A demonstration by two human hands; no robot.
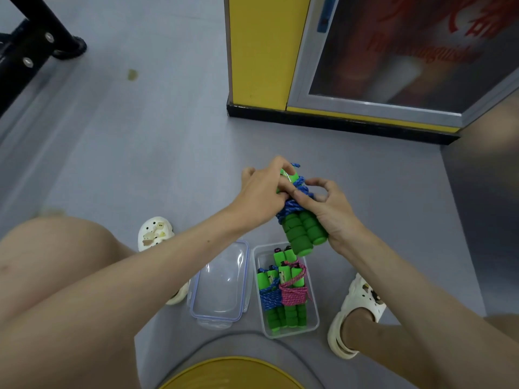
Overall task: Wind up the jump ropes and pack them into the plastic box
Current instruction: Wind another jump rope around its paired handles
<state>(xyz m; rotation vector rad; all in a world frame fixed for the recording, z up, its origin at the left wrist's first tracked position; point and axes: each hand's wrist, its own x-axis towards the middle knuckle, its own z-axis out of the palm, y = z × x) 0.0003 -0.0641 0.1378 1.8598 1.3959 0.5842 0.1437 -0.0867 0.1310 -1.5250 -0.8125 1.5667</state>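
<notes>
A jump rope with two green foam handles [304,231] and blue cord [295,202] wound round them hangs in the air above the floor. My left hand [264,189] grips the upper end of the handles, fingers curled over the cord. My right hand [330,211] holds the handles from the right, its fingertips pinching the blue cord. Below on the floor stands a clear plastic box [314,304]. In it lie a wound blue-cord rope [269,299], a wound pink-cord rope [295,293] and another pair of green handles [283,255] at the far end.
The box's clear lid [222,287] with blue rim lies left of the box. My feet in white clogs [356,313] flank both. A yellow pillar [258,51] and framed panel stand ahead; a black metal frame [33,37] is far left. A yellow round seat [230,373] is below.
</notes>
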